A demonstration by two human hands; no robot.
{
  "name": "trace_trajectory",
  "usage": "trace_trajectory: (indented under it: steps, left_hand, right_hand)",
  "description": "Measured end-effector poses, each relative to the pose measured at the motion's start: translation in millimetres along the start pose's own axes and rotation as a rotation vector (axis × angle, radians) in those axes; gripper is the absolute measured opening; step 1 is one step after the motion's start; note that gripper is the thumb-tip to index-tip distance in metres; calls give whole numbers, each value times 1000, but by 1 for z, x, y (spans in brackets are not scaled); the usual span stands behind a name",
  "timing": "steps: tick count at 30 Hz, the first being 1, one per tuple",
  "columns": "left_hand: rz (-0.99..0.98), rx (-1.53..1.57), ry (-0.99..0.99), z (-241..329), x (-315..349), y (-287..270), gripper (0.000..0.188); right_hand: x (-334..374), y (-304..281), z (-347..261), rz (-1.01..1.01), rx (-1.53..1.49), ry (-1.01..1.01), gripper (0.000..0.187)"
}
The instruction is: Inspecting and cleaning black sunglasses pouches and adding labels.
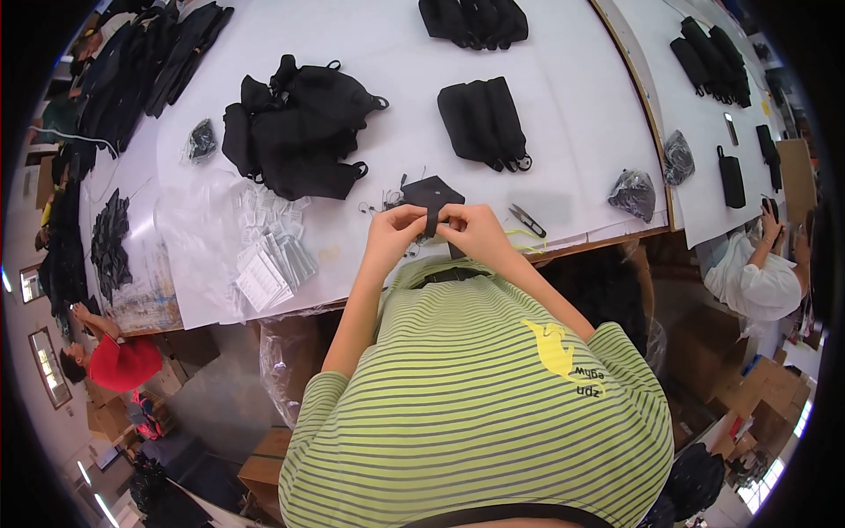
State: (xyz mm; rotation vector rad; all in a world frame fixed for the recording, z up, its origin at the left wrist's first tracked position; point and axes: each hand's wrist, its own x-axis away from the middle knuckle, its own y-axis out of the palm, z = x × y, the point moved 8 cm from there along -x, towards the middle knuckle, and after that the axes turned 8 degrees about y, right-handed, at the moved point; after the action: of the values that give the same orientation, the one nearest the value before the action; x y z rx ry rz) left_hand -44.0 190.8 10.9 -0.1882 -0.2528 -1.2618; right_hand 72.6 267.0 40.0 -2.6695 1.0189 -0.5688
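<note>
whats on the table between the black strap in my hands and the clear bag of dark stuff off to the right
In the head view, small thread snips lie on the white table between the black strap and the clear bag; otherwise bare.

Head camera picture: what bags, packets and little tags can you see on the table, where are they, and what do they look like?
Paper tags: a loose heap of small white rectangles, left of the hands.
Clear plastic bags: see-through, crinkled, beside the tags.
Small packet: clear, dark contents, far left.
Two packets: clear, round, dark contents, at the table's right end.
Shirt print: yellow shape on green stripes.
</note>
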Motion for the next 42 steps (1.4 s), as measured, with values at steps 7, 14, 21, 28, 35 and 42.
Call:
trace_trajectory:
  steps: [7, 14, 21, 28, 35, 42]
  left_hand:
    - [214, -305, 233, 29, 34, -11, 13]
    - [148, -257, 216, 27, 51, -16, 10]
    - [284, -406, 424, 42, 66, -24, 6]
    - [442, 361, 356, 41, 82, -50, 10]
    - [297, 323, 264, 64, 83, -30, 8]
    - [309, 258, 269, 62, 84, -25, 9]
  right_hand:
    - [12, 17, 3, 8, -13, 31, 16]
    - [19, 28, 0, -61, -8, 60, 15]
    - [22, 38, -19, -52, 101, -27, 14]
    - [20, 18, -27, -179, -605, 37, 12]
    - [26, 16, -55, -202, -650, 33, 11]
    - [29, 28, -55, -148, -673, 53, 16]
